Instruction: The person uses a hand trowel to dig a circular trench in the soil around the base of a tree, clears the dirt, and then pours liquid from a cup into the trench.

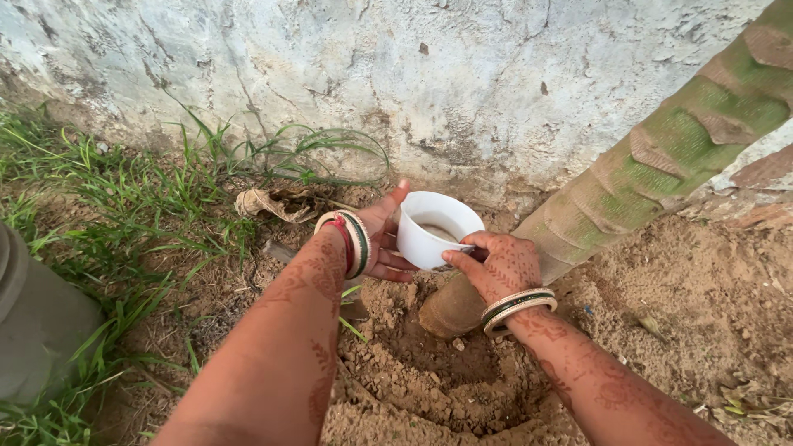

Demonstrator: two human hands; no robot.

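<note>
White cup (pixel 434 227), green-banded trunk (pixel 677 153)

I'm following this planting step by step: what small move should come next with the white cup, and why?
Probably tip the white cup further toward the hollow in the soil. Both the left hand and right hand hold it tilted above the trunk's base, with contents inside.
</note>
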